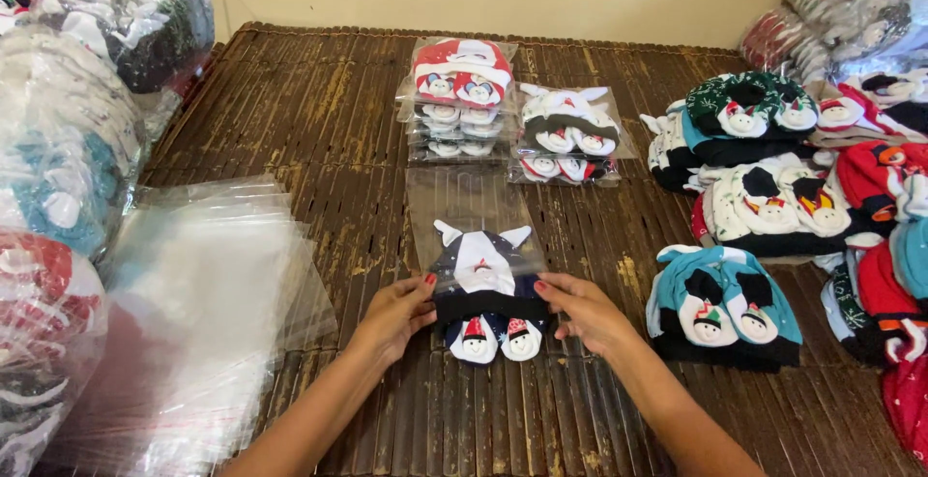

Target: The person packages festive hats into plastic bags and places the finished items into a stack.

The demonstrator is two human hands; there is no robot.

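A dark navy baby hat and mitten set with a white snowman front lies on the bamboo mat, its upper part inside a clear plastic bag. My left hand grips the bag's open edge and the set's left side. My right hand grips the right side. The two small snowman mittens stick out of the bag toward me.
Two stacks of bagged sets lie behind. Loose unbagged sets pile up on the right. A heap of flat clear bags lies at the left, beside large sacks of packed goods.
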